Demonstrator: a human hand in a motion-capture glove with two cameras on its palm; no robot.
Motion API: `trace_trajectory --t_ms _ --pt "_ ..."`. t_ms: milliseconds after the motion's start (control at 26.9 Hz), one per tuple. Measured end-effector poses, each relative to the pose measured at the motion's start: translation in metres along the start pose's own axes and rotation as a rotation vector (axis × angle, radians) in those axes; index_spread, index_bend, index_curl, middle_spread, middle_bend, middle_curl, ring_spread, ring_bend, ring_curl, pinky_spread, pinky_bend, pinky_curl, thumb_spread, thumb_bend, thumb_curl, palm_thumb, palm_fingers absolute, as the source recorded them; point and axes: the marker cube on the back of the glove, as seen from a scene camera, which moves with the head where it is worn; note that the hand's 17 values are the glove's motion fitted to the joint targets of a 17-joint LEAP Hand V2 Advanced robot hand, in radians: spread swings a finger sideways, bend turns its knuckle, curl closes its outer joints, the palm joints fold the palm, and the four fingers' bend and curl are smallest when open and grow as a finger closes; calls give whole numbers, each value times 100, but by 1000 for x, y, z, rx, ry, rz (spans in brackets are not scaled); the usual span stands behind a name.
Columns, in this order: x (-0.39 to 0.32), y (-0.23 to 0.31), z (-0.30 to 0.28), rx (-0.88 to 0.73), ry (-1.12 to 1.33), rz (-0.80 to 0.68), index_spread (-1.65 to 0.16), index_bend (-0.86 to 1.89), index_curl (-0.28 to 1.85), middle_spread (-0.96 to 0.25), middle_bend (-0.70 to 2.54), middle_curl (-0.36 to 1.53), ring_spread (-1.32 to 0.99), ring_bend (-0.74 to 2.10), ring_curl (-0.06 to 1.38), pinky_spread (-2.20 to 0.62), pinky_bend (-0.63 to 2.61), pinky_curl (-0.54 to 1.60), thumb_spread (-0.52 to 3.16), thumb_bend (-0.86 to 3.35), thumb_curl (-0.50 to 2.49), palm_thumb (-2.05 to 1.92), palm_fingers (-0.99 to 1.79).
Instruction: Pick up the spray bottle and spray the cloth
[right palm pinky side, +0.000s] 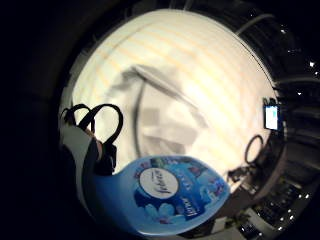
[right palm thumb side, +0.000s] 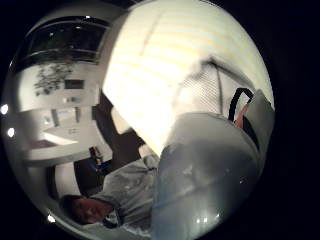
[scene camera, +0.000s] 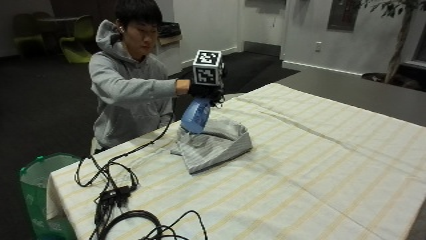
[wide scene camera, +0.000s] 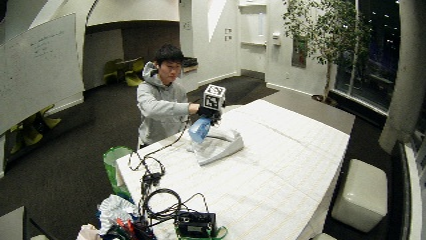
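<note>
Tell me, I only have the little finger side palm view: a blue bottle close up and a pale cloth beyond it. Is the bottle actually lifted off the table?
Observer: Yes. In the outside view the gloved right hand holds the spray bottle by its top, in the air above the cloth.
Operator: Is the cloth spread flat?
Observer: No, it lies bunched in a heap on the striped tablecloth.
Operator: Anything else on the table near it?
Observer: Black cables lie on the table's near end, apart from the cloth.
</note>
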Motion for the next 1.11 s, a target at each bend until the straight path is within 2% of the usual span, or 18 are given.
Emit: trace_trajectory --t_ms 260,408,557,854,1114 --pt "-74 -24 -20 253 -491 -142 -17 52 55 -9 70 54 -14 77 49 -26 47 46 -2 -4 71 97 140" --pt "-108 -45 1 428 -777 -225 -17 52 56 -9 69 54 -14 77 49 -26 47 46 -2 -4 71 96 140" --pt "-131 -65 40 513 -955 -249 -16 50 55 -9 69 54 -14 76 49 -26 48 46 -1 -4 71 97 139" --pt "-154 -97 118 472 -1071 -217 -16 47 55 -8 66 53 -13 75 49 -26 48 46 0 -4 71 97 138" --pt "-166 -111 151 343 -953 -258 -16 45 55 -7 66 53 -12 74 48 -26 46 45 1 -4 72 97 137"
